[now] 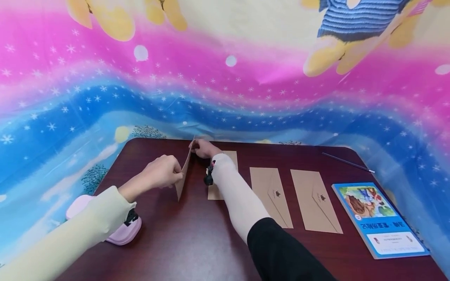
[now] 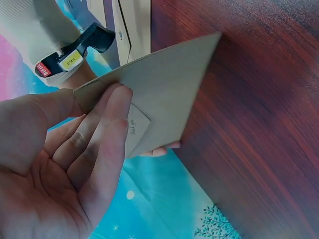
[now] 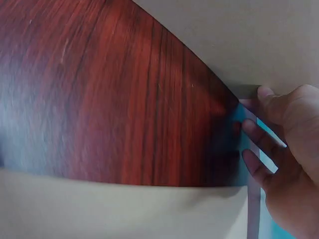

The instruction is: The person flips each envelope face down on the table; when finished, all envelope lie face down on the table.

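Note:
A brown kraft envelope [image 1: 184, 177] stands on edge above the left part of the table, held by both hands. My left hand [image 1: 164, 171] pinches its near side between thumb and fingers. At its far end, my right hand [image 1: 205, 148] grips the edge. The left wrist view shows the envelope [image 2: 174, 82] tilted, with its pointed flap and small print partly behind the left fingers. In the right wrist view, the right thumb presses the envelope's [image 3: 239, 35] plain face. Another brown envelope [image 1: 231, 157] lies beneath the right forearm, partly hidden.
Two more envelopes [image 1: 268, 187] [image 1: 311, 195] lie flat to the right, flaps showing. Beyond them sit a blue-covered book [image 1: 372, 224] and a thin dark stick [image 1: 348, 162]. A pink case [image 1: 123, 235] is partly under the left forearm. A patterned curtain [image 1: 225, 89] hangs behind the table.

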The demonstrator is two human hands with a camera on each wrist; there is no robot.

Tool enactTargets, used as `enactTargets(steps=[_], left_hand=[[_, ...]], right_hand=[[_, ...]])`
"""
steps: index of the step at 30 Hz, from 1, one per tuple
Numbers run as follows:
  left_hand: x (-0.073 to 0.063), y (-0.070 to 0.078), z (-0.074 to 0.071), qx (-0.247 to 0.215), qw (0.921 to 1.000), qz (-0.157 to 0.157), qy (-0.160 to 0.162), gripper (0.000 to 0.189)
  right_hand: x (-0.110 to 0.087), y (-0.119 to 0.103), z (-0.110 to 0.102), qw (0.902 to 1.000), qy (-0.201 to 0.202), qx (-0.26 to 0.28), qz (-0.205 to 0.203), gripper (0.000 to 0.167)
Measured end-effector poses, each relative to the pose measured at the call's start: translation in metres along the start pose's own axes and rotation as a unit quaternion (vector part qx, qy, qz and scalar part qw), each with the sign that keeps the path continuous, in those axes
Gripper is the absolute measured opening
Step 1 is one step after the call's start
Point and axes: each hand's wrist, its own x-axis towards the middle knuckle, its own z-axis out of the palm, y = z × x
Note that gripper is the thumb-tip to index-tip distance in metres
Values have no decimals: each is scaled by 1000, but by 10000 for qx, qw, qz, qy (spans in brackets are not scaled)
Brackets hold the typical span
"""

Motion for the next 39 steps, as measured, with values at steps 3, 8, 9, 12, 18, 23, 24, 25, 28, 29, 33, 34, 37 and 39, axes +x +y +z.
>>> enactTargets(steps=[3,8,9,12,18,23,24,25,28,29,33,34,37,39], left_hand=[[-1,-2,-4,-130,9999,15,-23,38],[-2,-6,-10,-311,9995,-59,-78,37],[-2,-7,-11,-338,9993,-98,-108,36],[-2,-10,-13,-468,9981,-291,-267,33],[-5,-23,-13,-906,9903,-844,-630,31],[-1,-34,-10,-915,9857,-1053,-941,32],[1,-36,-10,-866,9859,-1050,-970,32],[4,-38,-9,-827,9858,-1069,-998,32],[10,-42,-8,-691,9844,-1166,-1126,33],[12,-42,-7,-637,9833,-1217,-1195,34],[17,-45,-3,-353,9767,-1466,-1527,37],[18,-46,-2,-264,9750,-1508,-1610,37],[24,-49,3,4,9700,-1608,-1823,33],[27,-51,7,154,9669,-1675,-1919,28]], right_hand=[[-1,2,-5,9998,137,-103,-58,30],[-4,7,-13,9992,380,-106,74,29],[-4,8,-14,9990,424,-59,101,27],[-5,9,-17,9983,531,182,146,23],[-8,2,-21,9960,673,584,39,16],[-13,6,-21,9966,772,242,164,17],[-14,8,-21,9963,806,198,212,18],[-15,9,-21,9960,840,170,253,19],[-17,10,-20,9959,843,144,280,25],[-17,10,-19,9961,817,135,296,28],[-14,7,-15,9976,646,69,246,34],[-13,7,-13,9979,612,27,224,35],[-8,9,-7,9982,525,-271,93,37],[-6,10,-4,9976,455,-518,-13,39]])
